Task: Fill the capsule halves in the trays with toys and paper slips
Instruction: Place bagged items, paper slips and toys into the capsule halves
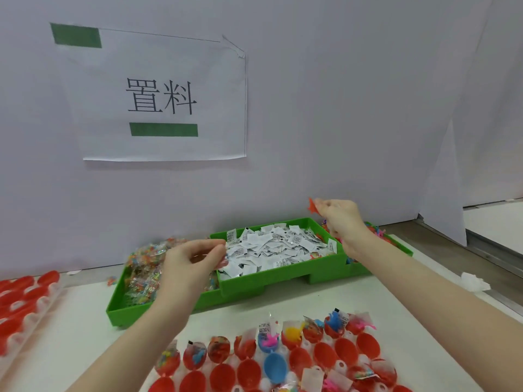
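**Two hands over the green bins**

I see my right hand (341,219) up high, pinching a small orange toy (312,206). My left hand (192,263) pinches a white paper slip (229,251) at the edge of the green bin of slips (283,274). Near me sits a tray of red capsule halves (348,350), some already filled.

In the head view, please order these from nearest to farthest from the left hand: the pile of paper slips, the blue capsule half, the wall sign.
From the left hand:
1. Paper slips: in the middle green tray, right at the fingers.
2. Blue capsule half: in the near tray, below and to the right.
3. Wall sign: high on the wall, above the hand.
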The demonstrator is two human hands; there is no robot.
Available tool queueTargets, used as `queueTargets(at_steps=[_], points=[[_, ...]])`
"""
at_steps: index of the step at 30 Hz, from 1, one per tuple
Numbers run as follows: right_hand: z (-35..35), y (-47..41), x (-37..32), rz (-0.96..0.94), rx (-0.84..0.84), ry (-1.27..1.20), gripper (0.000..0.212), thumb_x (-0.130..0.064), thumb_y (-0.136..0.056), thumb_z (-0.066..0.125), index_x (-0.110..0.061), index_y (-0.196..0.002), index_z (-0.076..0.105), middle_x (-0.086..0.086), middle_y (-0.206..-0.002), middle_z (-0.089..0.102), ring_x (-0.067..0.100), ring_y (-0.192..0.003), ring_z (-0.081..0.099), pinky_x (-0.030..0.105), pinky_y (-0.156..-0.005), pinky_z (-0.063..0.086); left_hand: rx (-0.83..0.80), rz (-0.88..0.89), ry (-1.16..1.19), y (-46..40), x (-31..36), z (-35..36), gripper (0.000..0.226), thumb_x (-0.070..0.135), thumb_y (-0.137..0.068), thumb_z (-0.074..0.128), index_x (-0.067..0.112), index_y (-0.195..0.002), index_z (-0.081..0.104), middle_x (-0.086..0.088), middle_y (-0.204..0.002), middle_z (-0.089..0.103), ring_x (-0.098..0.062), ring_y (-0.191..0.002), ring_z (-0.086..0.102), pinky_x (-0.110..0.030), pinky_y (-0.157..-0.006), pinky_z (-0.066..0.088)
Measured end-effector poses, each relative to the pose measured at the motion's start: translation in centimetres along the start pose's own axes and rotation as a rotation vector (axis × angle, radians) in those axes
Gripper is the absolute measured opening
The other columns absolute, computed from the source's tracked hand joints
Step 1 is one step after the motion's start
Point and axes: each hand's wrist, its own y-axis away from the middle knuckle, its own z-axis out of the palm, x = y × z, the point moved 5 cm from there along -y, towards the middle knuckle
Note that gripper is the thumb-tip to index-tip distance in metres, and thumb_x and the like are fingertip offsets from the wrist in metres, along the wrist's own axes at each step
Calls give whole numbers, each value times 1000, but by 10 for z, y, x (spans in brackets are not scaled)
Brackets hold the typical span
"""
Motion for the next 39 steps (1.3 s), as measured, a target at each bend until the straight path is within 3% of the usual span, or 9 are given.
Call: queueTargets(at_steps=[3, 4, 7, 11, 17, 20, 23, 30, 39], points=[[3, 2, 17, 177, 160, 82, 22, -18, -92, 52, -5, -74, 49, 4, -69, 45, 19, -66, 42, 32, -70, 41, -38, -49, 20, 16, -3, 14, 11, 2, -85, 62, 10, -85, 69, 1, -74, 67, -1, -59, 64, -4, -53, 46], [7, 8, 16, 190, 151, 83, 18, -18, -92, 51, -7, -79, 47, 5, -70, 42, 18, -66, 40, 32, -67, 41, -48, -75, 41, 20, -4, 16, 14, 1, -85, 61, 12, -83, 69, 2, -76, 67, -3, -62, 64, -4, -54, 46], [29, 42, 3, 64, -176, -5, 33, -22, -92, 54, -12, -62, 49, -5, -48, 27, 10, -42, 21, 18, -41, 23, -131, -104, 73, 31, -2, 19, 21, 1, -86, 59, 20, -80, 66, 4, -80, 67, 0, -61, 66, -4, -56, 46], [48, 115, -36, -125, -552, -132, 19, -27, -87, 59, -14, -73, 65, -14, -36, 35, 3, -33, 26, 8, -39, 26, -209, -82, 215, 56, 23, 25, 21, 33, -84, 53, 27, -78, 73, 9, -78, 73, -3, -74, 69, -12, -68, 51], [43, 167, -61, -240, -512, -206, 11, -17, -79, 63, -19, -70, 70, 6, -54, 59, 1, -51, 53, 7, -53, 42, -199, 2, 332, 92, 55, 16, 22, 27, -78, 60, 14, -88, 75, 0, -81, 74, -7, -78, 70, -6, -61, 48], [39, 186, -66, -172, -556, -297, 25, -38, -75, 53, -26, -64, 72, -6, -45, 44, 2, -39, 38, 7, -45, 31, -160, -32, 415, 102, 62, 7, 16, 17, -74, 62, 12, -83, 74, -3, -77, 74, -9, -73, 70, -9, -60, 50], [33, 195, -66, 23, -648, -468, 46, -44, -79, 41, -12, -89, 73, -8, -51, 27, 8, -45, 13, 21, -49, 12, -123, -25, 384, 111, 70, -2, 13, 12, -77, 63, 18, -73, 75, -1, -74, 74, -9, -70, 70, -11, -62, 52], [8, 202, -79, -71, -561, -319, 35, -10, -92, 37, -23, -121, 53, -4, -62, 25, 7, -51, 23, 16, -44, 26, -144, -40, 400, 137, 84, -12, 9, 16, -70, 68, 20, -70, 76, -1, -71, 73, -8, -67, 70, -11, -59, 51], [0, 229, -89, -226, -697, -197, 28, -27, -57, 69, -24, -85, 73, -12, -53, 58, -2, -49, 51, 10, -56, 44, -150, -120, 340, 155, 80, -11, 5, 8, -73, 71, 12, -71, 74, -5, -68, 72, -12, -62, 69, -12, -55, 50]])
